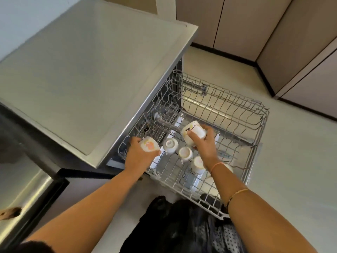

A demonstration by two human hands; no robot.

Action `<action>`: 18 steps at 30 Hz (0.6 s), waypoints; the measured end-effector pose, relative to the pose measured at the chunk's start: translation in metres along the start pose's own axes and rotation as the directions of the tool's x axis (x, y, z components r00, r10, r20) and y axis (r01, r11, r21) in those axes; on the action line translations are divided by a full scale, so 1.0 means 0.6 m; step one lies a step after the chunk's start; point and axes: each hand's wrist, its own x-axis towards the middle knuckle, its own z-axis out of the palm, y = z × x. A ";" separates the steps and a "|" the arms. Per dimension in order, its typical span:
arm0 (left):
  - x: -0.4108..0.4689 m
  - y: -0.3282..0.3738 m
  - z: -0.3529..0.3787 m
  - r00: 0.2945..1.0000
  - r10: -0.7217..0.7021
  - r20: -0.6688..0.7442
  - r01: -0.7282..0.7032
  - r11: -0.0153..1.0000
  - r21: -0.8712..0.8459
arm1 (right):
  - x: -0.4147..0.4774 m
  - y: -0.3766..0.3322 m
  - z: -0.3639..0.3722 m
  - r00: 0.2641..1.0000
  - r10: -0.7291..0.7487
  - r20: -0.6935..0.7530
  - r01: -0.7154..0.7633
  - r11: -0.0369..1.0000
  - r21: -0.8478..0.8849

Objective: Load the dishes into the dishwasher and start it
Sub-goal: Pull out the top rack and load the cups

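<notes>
The rack point(262, 125) stands pulled out of the dishwasher point(91, 79), and its near corner is close to the person's dark clothes point(173, 225). A bump from the body there could jolt the rack and set every cup rattling.

Under the right forearm sit at least 2 cups, partly hidden. If that arm sinks as the hand sets down, it could tip them.

Just beyond, 3 small cups point(185, 153) stand in a slanting row in the rack, apparently mouth down and close together.

The left grip point(139, 154) is wrapped round an orange-marked cup point(149, 146) at the rack's left edge, right beside the dishwasher's steel corner. A hasty move here could knock the china on that edge and chip it.

The right grip point(204, 143) clasps a bigger cup point(192, 133), tilted, with dark line marks, held above the rack just past the row of 3. If it slips, it would likely land on those cups and crack 1 or more. If it is set on tines at a slant, it could roll against its neighbours.

With both grips full, no hand is free to steady the rack or catch a fall.

Farther off, the wire tines rise in rows, and a cup handle could snag on one. The floor point(300, 170) under the rack looks hard, so a dropped cup would probably break.
</notes>
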 end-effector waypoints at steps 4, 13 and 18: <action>0.039 -0.035 0.026 0.993 0.110 -0.031 -0.106 0.987 0.122 | 0.022 0.053 0.006 1.000 0.007 -0.006 -0.007 1.000 0.000; 0.091 -0.058 0.103 0.963 0.200 -0.183 -0.191 0.980 0.064 | 0.058 0.123 -0.019 0.987 -0.009 -0.158 0.023 0.996 0.085; 0.109 -0.037 0.119 0.942 0.260 -0.213 -0.236 0.963 0.129 | 0.075 0.136 -0.059 0.962 -0.088 -0.258 0.049 0.987 -0.153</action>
